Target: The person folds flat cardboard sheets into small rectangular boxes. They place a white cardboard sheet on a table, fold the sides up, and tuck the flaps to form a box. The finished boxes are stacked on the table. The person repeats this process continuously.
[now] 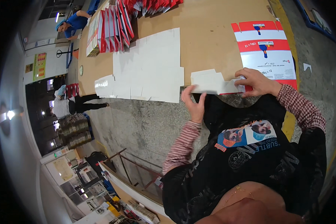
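Observation:
A small carton blank (208, 80), white face up with stepped edges, lies at the table's near edge in front of me. Its near strip is folded up and looks slightly smeared. My left hand (194, 105) pinches the left end of this strip between thumb and fingers. At the other end, my right hand (258, 83) is closed on the folded corner, where some red print shows. Left of it lies a large white sheet of flat card (149, 67). To the right is a printed red and white flat carton (267, 56), partly behind my right hand.
Folded red and white cartons (114, 28) stand in a row at the far left of the brown table (209, 33), with a red pile (153, 5) beside them. A person in blue (75, 24) is beyond; another in stripes (63, 107) stands near stacked bundles (74, 128).

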